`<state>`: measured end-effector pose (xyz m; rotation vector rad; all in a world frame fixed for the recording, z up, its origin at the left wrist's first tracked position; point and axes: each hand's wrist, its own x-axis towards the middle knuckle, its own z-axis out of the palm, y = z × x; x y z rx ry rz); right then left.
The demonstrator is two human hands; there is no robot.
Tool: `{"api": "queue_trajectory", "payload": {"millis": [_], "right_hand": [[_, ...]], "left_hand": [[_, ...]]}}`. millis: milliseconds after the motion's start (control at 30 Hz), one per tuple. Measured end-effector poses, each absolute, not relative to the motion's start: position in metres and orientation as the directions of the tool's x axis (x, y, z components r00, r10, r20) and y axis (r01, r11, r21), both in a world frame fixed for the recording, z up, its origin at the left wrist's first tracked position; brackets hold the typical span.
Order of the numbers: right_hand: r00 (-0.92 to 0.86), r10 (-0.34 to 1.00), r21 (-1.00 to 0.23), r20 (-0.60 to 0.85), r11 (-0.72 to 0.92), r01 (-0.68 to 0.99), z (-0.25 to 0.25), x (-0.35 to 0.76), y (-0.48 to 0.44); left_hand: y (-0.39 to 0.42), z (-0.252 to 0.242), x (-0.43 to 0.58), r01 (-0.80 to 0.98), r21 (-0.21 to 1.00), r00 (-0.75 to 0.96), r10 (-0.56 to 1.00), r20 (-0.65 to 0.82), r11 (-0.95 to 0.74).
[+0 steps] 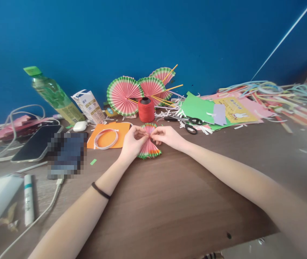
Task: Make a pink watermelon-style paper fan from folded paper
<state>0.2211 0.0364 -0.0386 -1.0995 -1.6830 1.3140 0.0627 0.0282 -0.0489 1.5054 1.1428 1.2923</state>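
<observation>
Two hands — left hand [132,143] and right hand [167,136] — pinch the pleated paper fan [149,147] at its middle, well in from the table's [169,208] near edge.

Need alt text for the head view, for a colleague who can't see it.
The left hand and right hand pinch the middle of a pleated pink paper fan over a table. Behind it are a red thread spool, finished fans on sticks, scissors and paper scraps before a blue wall; a phone lies left.

A single head-worn camera looks forward and down across the wooden table [175,208] toward the blue wall [210,32], close in, with the left hand [131,144] and right hand [169,137] mid-frame
</observation>
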Motion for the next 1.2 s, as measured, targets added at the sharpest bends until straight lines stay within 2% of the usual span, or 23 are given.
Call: {"api": "queue_trajectory", "payload": {"millis": [233, 467, 733, 900, 1100, 1200], "right_hand": [[-0.351, 0.933, -0.975, 0.082, 0.149, 0.168, -0.0435, 0.2215, 0.0377], [-0.384, 0.920, -0.953, 0.079, 0.182, 0.241, -0.0436, 0.2220, 0.0376], [-0.399, 0.912, -0.963, 0.100, 0.189, 0.192, -0.0470, 0.2236, 0.0414], [-0.399, 0.911, -0.954, 0.105, 0.205, 0.218, -0.0463, 0.2254, 0.0422], [-0.393, 0.908, -0.925, 0.142, 0.263, 0.273, -0.0448, 0.2253, 0.0396], [-0.364, 0.900, -0.871, 0.239, 0.365, 0.329, -0.0447, 0.2247, 0.0379]], "left_hand": [[0.0296, -0.0513, 0.0629, 0.107, 0.961, 0.074, 0.966, 0.247, -0.254], [0.0283, -0.0505, 0.0628, 0.106, 0.963, 0.073, 0.968, 0.242, -0.248], [0.0270, -0.0478, 0.0635, 0.086, 0.972, 0.053, 0.975, 0.217, -0.221], [0.0267, -0.0484, 0.0632, 0.074, 0.974, 0.039, 0.977, 0.211, -0.213], [0.0295, -0.0499, 0.0601, 0.085, 0.975, 0.017, 0.978, 0.207, -0.208], [0.0311, -0.0512, 0.0588, 0.084, 0.975, 0.020, 0.979, 0.204, -0.205]]}}
